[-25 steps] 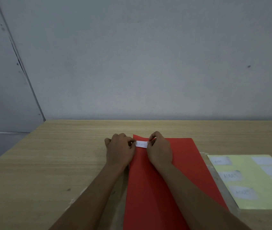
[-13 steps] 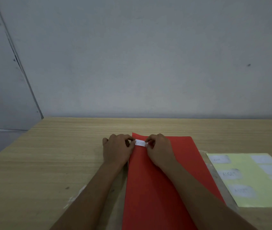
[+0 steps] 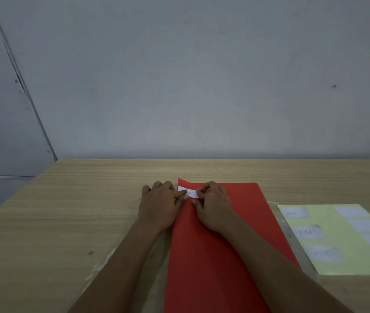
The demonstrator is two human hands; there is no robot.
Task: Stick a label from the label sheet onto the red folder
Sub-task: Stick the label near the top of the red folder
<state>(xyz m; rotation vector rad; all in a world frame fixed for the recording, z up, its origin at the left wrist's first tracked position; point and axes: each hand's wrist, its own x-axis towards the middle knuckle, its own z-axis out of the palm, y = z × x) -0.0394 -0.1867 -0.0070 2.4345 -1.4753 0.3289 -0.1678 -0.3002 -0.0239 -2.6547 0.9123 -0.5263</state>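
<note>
on the wooden table [image 3: 71, 213], close to a plain grey wall [image 3: 202, 75], a red folder [image 3: 220, 256] lies flat, running away from the person toward the wall. its far left corner lifts a little off the table. a small white label [image 3: 188, 192] sits at that far left corner of the folder, lying flat along the top edge; there is faint writing on it that i can't read.

both hands are at the label. the left hand [image 3: 160, 204] rests partly on the table and partly over the folder's left edge, one fingertip laid on the label's near left part, pressing down rather than gripping anything. the right hand [image 3: 213, 205] lies on the folder just right of the label, its fingers [image 3: 202, 191] curled against the label's right end. whether that grip pinches the label's edge or only pushes on it, i cannot tell. both forearms reach in from the near edge, the right one crossing over the folder.

to the right of the folder, near it but not under it, lies the pale yellow label sheet [image 3: 337, 240], with several pale labels in two columns, some with blurred writing. a clear plastic sleeve [image 3: 292, 245] shows between the folder and the sheet, and more clear plastic peeks out at the folder's left side.
</note>
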